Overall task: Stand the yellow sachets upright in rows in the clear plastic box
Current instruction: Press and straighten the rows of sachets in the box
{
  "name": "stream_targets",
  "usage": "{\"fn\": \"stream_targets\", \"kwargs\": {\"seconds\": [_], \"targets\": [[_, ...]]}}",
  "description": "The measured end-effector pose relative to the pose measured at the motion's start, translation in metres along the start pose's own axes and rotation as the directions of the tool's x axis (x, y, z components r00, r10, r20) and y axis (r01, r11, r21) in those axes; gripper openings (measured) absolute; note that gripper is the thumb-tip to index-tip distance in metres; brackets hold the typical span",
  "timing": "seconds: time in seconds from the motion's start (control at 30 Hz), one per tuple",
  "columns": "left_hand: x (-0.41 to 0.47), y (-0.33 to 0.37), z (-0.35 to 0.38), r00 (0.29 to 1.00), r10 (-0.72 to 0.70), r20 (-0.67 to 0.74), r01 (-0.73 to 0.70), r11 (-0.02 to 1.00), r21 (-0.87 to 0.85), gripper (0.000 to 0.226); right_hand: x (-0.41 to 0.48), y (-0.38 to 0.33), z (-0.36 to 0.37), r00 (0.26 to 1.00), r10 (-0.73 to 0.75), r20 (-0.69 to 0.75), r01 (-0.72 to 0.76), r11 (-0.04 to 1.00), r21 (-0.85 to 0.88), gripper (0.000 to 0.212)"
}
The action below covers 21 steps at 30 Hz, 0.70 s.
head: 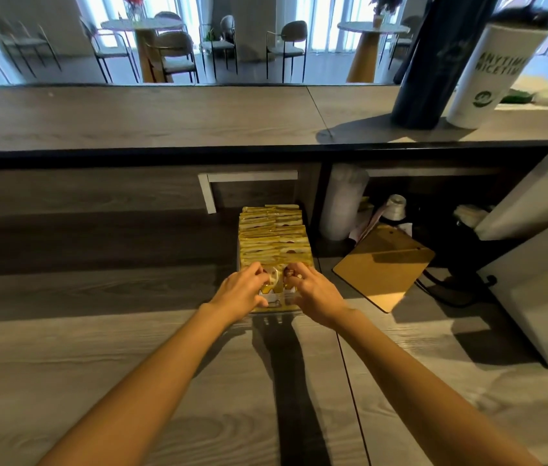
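Yellow sachets [274, 237] stand packed in rows, filling the clear box [276, 309] at centre frame. Left hand [240, 292] and right hand [313, 297] each pinch the nearest sachets, likely to square the last row upright.

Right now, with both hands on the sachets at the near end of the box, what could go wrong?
1. The left hand and right hand grip the nearest yellow sachets; letting go unevenly could tip them flat.
2. The rows behind look tightly packed, so forcing more in may buckle them or shift the clear plastic box.
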<state>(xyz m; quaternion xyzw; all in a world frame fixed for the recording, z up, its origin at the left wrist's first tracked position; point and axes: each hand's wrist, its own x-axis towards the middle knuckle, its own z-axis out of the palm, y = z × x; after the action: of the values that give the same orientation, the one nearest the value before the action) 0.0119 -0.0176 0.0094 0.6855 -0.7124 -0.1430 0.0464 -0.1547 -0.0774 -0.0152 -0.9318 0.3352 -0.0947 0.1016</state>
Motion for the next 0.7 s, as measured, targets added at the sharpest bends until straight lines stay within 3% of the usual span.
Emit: {"fn": "stream_targets", "kwargs": {"seconds": [0.27,0.7], "targets": [[0.000,-0.001,0.006,0.999,-0.026,-0.025,0.026,0.999,-0.019,0.038,0.004,0.000,-0.004,0.999,0.008,0.042,-0.010,0.999,0.031,0.046],[-0.012,0.001,-0.011,0.995,-0.075,-0.064,0.065,0.987,-0.147,0.019,0.000,-0.002,-0.026,0.986,0.160,0.048,-0.163,0.984,0.068,0.038]]}}
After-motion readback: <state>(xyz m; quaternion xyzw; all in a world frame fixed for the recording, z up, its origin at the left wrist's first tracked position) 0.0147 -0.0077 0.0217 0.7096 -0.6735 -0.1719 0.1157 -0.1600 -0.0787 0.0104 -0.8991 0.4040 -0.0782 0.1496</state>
